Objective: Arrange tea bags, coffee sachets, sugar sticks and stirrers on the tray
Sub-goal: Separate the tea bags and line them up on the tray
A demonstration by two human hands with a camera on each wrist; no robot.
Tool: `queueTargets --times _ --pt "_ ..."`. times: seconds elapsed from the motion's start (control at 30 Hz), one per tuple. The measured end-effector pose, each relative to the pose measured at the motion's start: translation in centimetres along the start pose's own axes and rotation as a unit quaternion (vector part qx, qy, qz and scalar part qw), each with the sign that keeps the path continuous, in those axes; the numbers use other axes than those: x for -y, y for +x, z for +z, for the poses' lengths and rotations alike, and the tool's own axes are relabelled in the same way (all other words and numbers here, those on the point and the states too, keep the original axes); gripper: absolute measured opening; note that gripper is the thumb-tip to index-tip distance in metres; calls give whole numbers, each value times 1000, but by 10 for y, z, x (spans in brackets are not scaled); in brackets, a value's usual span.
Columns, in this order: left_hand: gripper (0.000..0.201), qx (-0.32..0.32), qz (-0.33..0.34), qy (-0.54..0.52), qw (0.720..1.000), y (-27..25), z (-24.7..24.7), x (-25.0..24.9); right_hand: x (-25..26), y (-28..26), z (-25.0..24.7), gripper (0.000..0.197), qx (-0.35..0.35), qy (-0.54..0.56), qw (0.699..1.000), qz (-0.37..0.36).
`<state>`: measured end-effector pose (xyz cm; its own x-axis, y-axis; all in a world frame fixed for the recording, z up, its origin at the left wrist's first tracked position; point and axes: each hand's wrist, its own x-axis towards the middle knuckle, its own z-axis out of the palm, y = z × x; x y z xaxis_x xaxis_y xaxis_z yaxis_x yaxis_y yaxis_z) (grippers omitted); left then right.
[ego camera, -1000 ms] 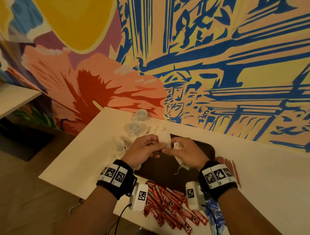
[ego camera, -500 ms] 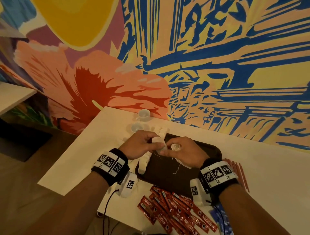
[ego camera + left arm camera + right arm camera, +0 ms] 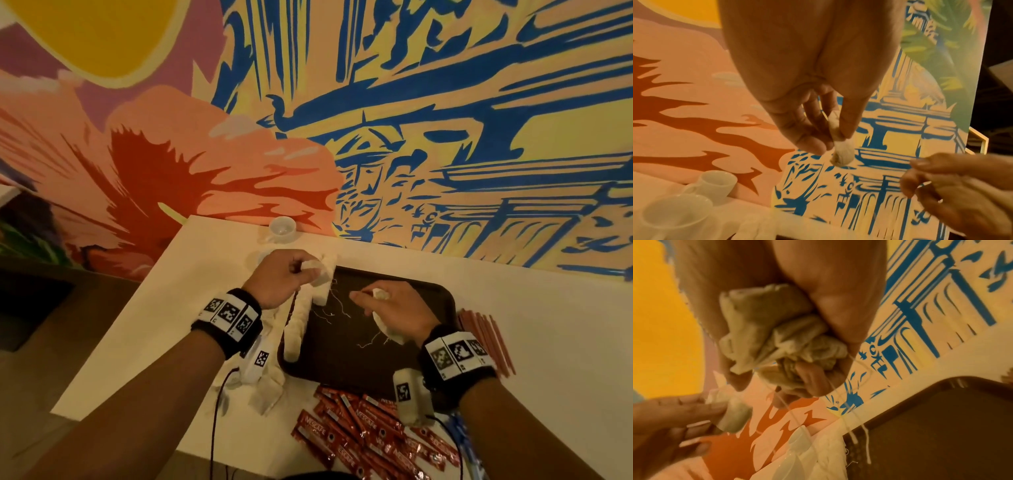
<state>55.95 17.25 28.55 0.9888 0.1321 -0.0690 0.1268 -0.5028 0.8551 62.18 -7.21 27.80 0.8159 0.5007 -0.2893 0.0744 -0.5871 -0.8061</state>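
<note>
A dark brown tray (image 3: pixel 346 356) lies on the white table. A row of white tea bags (image 3: pixel 297 322) runs along the tray's left edge. My left hand (image 3: pixel 284 277) pinches one tea bag (image 3: pixel 841 152) between thumb and fingers above the tray's far left corner. My right hand (image 3: pixel 394 308) grips a bunch of tea bags (image 3: pixel 777 331) over the tray's middle, with thin strings (image 3: pixel 337 308) trailing down onto the tray. Red coffee sachets (image 3: pixel 370 435) lie heaped in front of the tray. Reddish sticks (image 3: pixel 486 339) lie to the tray's right.
Two small white cups (image 3: pixel 694 194) stand at the table's far left, near the painted wall (image 3: pixel 411 120). More tea bags (image 3: pixel 267 383) lie on the table under my left wrist. Blue-printed packets (image 3: pixel 469 442) show by my right forearm. The table's left edge drops to the floor.
My hands have drawn apart: the left carried one tea bag away to the left, the right stayed over the tray with its bunch. The row along the tray's left edge is now uncovered.
</note>
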Motion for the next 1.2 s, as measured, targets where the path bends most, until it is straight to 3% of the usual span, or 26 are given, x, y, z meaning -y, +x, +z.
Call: queueTargets --times 0.13,0.37,0.5,0.67,0.97,1.2 --pt "15 -19 -6 51 999 26 5 31 -6 8 1 43 -34 40 996 67" --pt "16 89 -35 169 981 57 31 91 -12 13 19 49 -54 84 984 148" --pt "20 144 -35 227 963 66 54 115 -17 10 29 54 -35 95 984 145" --pt "27 200 -59 275 938 86 75 129 -27 16 36 56 -62 105 982 144" --pt "30 183 -88 331 921 118 86 142 -35 19 43 50 -84 128 976 152" --pt "33 160 -59 337 926 120 84 148 -36 24 46 52 -85 122 979 142"
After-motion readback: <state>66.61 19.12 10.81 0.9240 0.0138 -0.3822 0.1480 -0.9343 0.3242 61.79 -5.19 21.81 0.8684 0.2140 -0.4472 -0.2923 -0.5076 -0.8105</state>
